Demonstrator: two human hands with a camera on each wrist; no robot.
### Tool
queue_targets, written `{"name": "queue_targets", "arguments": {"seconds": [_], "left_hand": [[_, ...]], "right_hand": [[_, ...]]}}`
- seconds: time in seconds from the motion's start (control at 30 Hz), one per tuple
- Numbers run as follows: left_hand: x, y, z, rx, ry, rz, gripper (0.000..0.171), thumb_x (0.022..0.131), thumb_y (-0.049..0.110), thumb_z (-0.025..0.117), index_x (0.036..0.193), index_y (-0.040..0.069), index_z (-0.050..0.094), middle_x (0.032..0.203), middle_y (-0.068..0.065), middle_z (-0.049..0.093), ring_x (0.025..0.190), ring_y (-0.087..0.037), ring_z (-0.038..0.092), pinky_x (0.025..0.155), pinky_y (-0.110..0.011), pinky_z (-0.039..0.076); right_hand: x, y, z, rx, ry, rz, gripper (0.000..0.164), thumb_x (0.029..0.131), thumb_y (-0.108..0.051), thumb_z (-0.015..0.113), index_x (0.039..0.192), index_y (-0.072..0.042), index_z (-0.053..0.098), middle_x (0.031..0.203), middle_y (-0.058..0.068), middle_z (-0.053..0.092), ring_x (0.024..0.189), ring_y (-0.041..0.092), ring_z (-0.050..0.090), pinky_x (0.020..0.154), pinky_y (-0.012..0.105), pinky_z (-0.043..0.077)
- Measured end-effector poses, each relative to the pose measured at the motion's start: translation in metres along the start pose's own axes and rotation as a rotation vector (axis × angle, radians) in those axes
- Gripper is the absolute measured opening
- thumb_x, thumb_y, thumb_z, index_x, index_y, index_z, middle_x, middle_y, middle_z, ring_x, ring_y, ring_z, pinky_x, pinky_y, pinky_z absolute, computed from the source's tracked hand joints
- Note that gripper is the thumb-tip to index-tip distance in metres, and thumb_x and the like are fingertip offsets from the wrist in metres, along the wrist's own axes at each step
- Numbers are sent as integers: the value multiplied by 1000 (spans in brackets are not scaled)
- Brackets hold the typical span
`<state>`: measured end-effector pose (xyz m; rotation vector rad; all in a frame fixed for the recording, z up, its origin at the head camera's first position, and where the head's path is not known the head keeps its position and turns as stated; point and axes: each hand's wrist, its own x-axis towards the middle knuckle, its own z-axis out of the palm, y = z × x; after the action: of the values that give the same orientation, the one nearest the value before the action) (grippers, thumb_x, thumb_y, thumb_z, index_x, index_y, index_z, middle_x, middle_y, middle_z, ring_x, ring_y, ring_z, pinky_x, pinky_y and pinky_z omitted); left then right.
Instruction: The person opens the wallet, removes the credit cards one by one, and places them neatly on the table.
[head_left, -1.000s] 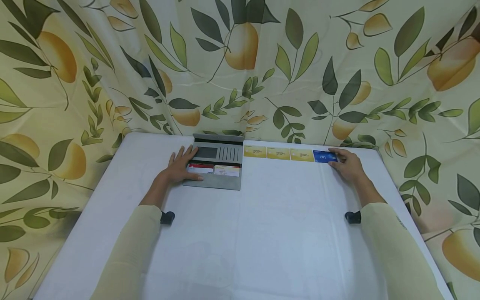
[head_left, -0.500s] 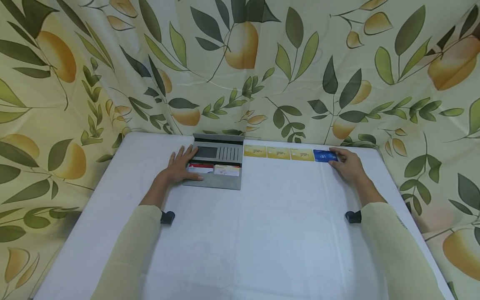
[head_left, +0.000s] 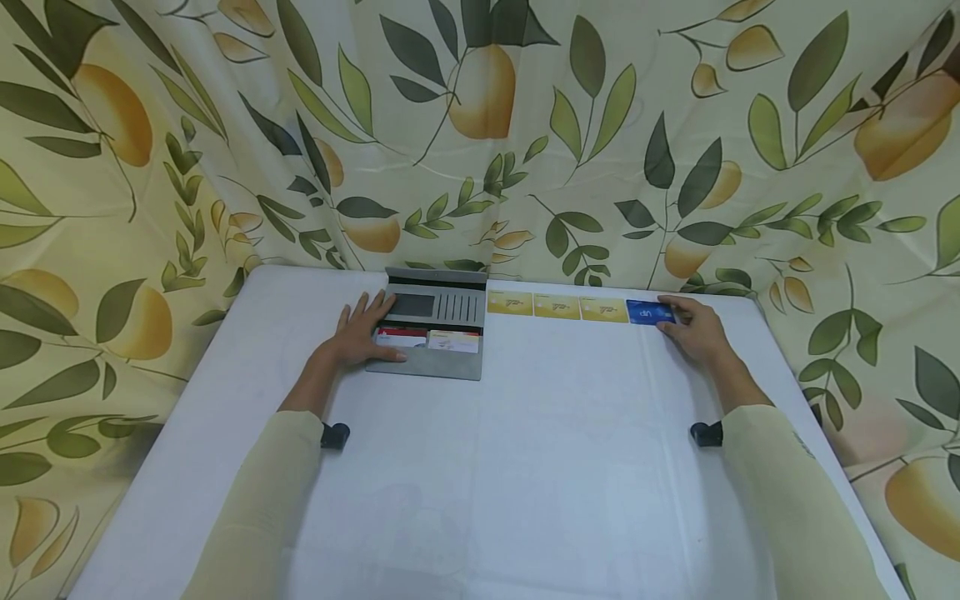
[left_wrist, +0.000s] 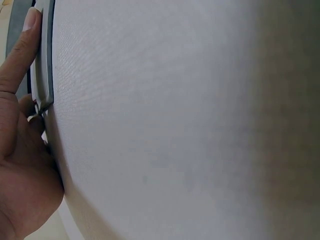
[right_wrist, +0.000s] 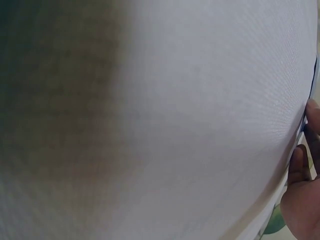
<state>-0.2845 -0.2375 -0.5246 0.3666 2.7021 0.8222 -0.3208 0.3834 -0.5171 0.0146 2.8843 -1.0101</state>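
Note:
A grey wallet (head_left: 423, 362) lies unfolded near the table's far edge, with a red-and-white card (head_left: 401, 337) and a white-and-orange card (head_left: 453, 341) in its lower pocket. My left hand (head_left: 358, 335) rests on the wallet's left side, fingers spread and thumb along the lower flap. To the wallet's right runs a row of three yellow cards (head_left: 557, 306), ending in a blue card (head_left: 647, 312). With thumb and index finger, my right hand (head_left: 696, 332) pinches the blue card's right end. In the right wrist view, that hand (right_wrist: 302, 185) shows only at the edge.
The white-covered table (head_left: 480, 483) stretches from the row of cards toward me. A curtain (head_left: 315, 167) printed with fruit and leaves hangs behind the far edge and at both sides. Dark wrist-worn devices (head_left: 335, 436) show at both sleeve cuffs.

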Motion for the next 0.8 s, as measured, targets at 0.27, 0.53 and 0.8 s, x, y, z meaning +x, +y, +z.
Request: {"name": "queue_targets", "arguments": {"seconds": [0.27, 0.53, 0.8], "left_hand": [[0, 0, 0, 0, -2, -1, 121, 82, 49, 88, 170, 14, 12, 177, -12, -2, 159, -36, -16, 124, -55, -16], [-1, 2, -1, -7, -3, 5, 121, 83, 48, 88, 170, 13, 12, 177, -12, -3, 159, -36, -16, 124, -55, -16], [-1, 1, 0, -1, -3, -1, 121, 82, 48, 88, 170, 14, 12, 177, -11, -3, 159, -36, -17, 124, -55, -17]], "right_hand": [[-2, -1, 0, -2, 1, 8, 59, 102, -5, 68, 157, -4, 46, 158, 34, 38, 139, 59, 40, 114, 70, 33], [-2, -3, -1, 7, 5, 14, 59, 103, -6, 68, 158, -5, 46, 160, 33, 37, 141, 59, 39, 114, 70, 32], [-2, -3, 0, 8, 3, 6, 58, 103, -6, 67, 158, -5, 46, 161, 32, 36, 142, 59, 38, 115, 70, 33]]}}
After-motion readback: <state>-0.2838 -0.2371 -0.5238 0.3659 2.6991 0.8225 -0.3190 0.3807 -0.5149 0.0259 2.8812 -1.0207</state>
